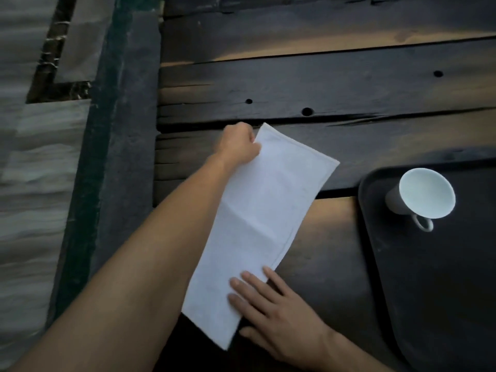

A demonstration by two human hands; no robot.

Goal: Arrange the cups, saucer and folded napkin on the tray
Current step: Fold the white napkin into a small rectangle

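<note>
A white napkin [265,218], folded into a long strip, lies slantwise on the dark wooden table. My left hand [240,145] pinches its far left corner. My right hand [279,310] lies flat with spread fingers on the napkin's near end, pressing it down. At the right, a black tray [440,291] rests on the table. One white cup [422,194] with a small handle stands upright in the tray's far left corner. No saucer or other cup is in view.
The plank table [322,84] has gaps and a few round holes. Its left edge runs along a dark beam [120,157], with grey ground beyond. The tray runs out of view at the right and bottom.
</note>
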